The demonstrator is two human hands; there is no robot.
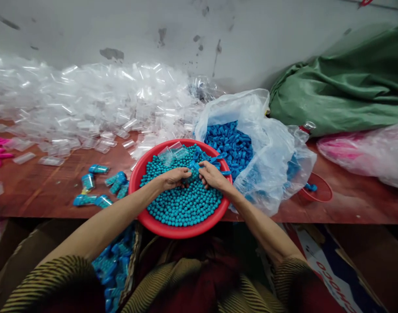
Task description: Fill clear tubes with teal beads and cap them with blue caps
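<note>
A wide red basin (136, 188) full of blue-green beads (185, 208) stands at the table's front edge. Over the beads, my left hand (175, 178) closes its fingers around a small clear plastic tube (194, 174) that looks filled with beads. My right hand (212, 176) pinches a blue plastic cap (194, 165) at the tube's upper end; the fingers partly hide where the two meet. Inside the basin, empty clear tubes (172, 152) lie on the beads at the back. Several loose blue caps (215, 160) rest by the right rim.
Clear tubes (88, 100) are heaped along the wall. Filled, capped tubes (84, 200) lie left of the basin, and more fill a box (135, 256) below. A plastic bag (267, 143) of blue caps (229, 143) stands right, near a small red basket (319, 189) and green sack (342, 87).
</note>
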